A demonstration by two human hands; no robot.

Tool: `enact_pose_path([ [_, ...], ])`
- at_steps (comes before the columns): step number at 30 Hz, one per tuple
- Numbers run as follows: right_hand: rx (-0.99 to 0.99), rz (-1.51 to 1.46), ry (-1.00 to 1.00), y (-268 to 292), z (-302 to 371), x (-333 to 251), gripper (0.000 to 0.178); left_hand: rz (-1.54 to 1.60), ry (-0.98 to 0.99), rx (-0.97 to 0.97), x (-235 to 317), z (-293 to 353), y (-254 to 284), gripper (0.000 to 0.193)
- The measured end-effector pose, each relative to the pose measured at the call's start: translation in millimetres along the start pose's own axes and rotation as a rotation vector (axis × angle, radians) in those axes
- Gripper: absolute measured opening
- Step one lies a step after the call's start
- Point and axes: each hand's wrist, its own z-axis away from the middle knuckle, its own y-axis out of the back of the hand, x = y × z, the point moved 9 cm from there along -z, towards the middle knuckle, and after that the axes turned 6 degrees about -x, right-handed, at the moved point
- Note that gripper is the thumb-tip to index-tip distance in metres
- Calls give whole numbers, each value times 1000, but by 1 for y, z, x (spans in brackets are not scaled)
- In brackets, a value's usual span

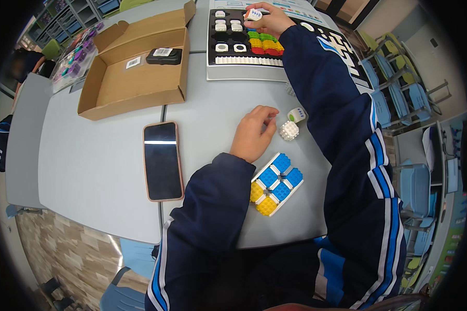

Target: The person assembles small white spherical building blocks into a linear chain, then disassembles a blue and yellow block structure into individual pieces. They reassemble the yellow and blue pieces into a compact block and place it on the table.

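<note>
Beside the assembled block of blue and yellow pieces (276, 184), which lay on the grey table (98, 166) near its front edge, the left hand (252, 133) rested with its fingers loosely curled and nothing pinched between them. Just beyond that block, to its far right, sat a small white studded piece (289, 130) and a white piece with a green face (297, 114), the two close together and the studded one just off the left fingertips.

Far beyond the block, the right hand (267, 18) was stretched over the black sorting tray (228, 39), its fingers pinching a white piece with blue marks (253, 14). The tray held rows of white pieces and a cluster of green, yellow and red ones.

The risks came mostly from the long reach. The right sleeve (327, 98) crossed above the two loose pieces, and a drop of the forearm could have swept them toward the table's right edge. The pinched piece was small, so a slack grip might have let it fall among the tray's rows. To the left of the block lay a phone (162, 160) close to the table's front edge, where a nudge from the left elbow might have pushed it off. A cardboard box (135, 72) holding a black device (164, 56) stood well clear, far left of the block.
</note>
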Motion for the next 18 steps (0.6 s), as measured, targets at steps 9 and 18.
enact_pose_path([
  [9, -82, -75, 17, -27, 17, -20, 47, -29, 0, 13, 0, 3, 6, 19],
  [18, 50, 168, 203, -23, 20, -26, 55, -20, -5, 21, 0, 2, 4, 19],
])
